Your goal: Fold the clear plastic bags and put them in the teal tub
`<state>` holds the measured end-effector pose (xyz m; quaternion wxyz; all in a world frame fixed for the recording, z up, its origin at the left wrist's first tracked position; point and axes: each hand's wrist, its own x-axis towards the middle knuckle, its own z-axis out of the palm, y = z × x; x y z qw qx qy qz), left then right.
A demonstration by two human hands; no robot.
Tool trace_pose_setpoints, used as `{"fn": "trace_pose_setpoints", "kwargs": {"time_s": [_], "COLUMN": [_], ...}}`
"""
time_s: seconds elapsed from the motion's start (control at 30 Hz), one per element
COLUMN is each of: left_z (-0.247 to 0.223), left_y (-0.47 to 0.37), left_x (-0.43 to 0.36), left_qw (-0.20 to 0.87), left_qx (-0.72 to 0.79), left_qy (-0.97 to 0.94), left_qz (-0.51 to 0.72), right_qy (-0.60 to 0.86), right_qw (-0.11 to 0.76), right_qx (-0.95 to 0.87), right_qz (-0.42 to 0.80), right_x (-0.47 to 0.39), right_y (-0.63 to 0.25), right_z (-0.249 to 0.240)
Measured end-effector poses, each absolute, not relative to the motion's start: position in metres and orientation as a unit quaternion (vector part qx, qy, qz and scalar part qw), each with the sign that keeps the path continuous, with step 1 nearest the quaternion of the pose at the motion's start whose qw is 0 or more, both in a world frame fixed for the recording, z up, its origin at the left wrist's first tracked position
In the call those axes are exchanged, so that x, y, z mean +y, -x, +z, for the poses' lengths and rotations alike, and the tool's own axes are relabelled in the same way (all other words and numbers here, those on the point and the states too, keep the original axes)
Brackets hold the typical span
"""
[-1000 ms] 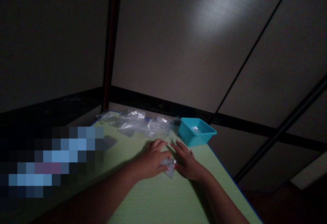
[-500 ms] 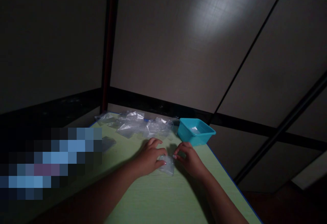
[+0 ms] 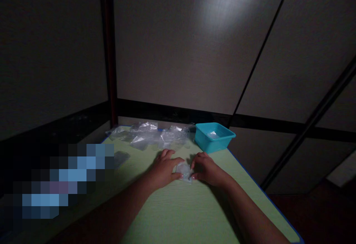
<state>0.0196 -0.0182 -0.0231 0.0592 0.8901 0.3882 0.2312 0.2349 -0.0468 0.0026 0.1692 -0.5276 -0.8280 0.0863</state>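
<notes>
A small clear plastic bag (image 3: 184,171) lies on the light green table (image 3: 178,214) between my two hands. My left hand (image 3: 163,169) rests on the table with its fingertips pinching the bag's left edge. My right hand (image 3: 207,168) curls around the bag's right edge, fingers bent. Both forearms reach in from the bottom of the view. What is inside the bag cannot be made out in the dim light.
A heap of clear plastic bags (image 3: 147,134) lies along the table's far edge. A turquoise plastic tub (image 3: 214,137) stands at the far right corner. A dark flat thing (image 3: 121,158) lies left of my hands. Dark walls and a post stand behind.
My right hand went from lying flat to curling its fingers on the small bag. Both hands drew closer together around it. The view shifted slightly.
</notes>
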Motion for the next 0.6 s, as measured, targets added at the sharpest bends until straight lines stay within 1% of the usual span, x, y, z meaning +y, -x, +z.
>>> {"fn": "trace_pose_setpoints", "kwargs": {"time_s": [0.2,0.6], "left_z": [-0.0225,-0.0312], "left_y": [-0.0190,-0.0172], "left_x": [-0.0185,-0.0139], "left_qw": [0.084,0.101], "left_qx": [0.353,0.416], "left_qy": [-0.910,-0.890], "left_qz": [0.199,0.157], "right_qy": [0.554,0.501], "right_qw": [0.170,0.201], "right_qx": [-0.811,-0.838], "right_qz": [0.077,0.084], "right_x": [-0.0462,-0.0497], "right_y": [-0.2400,-0.2345], "right_z": [-0.0031,0.0007]}}
